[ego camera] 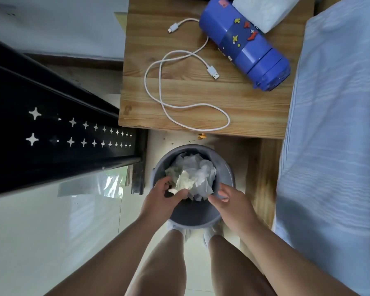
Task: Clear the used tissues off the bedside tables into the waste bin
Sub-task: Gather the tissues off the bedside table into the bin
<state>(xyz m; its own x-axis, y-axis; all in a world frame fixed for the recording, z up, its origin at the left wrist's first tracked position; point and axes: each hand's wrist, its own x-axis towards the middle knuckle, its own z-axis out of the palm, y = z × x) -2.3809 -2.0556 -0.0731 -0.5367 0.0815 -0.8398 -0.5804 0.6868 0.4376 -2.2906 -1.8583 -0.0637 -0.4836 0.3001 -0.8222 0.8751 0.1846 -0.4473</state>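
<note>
- Left hand point(160, 199) pinches crumpled white tissues point(194, 176) inside round grey plastic waste bin point(190, 213); right hand point(233, 204) at their edge, grip unclear
- Press tissues below the rim, then release fully so nothing clings

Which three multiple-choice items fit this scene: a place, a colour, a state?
1. Where does the white charging cable lie? A. on the floor B. on the wooden bedside table C. on the bed
2. What colour is the cylindrical plastic case? A. red B. blue C. green
3. The round grey waste bin is: A. tipped over B. empty C. upright, holding crumpled white tissues
Answers: 1 B, it loops across the tabletop; 2 B, its body is blue; 3 C, tissues fill its open mouth.
</note>
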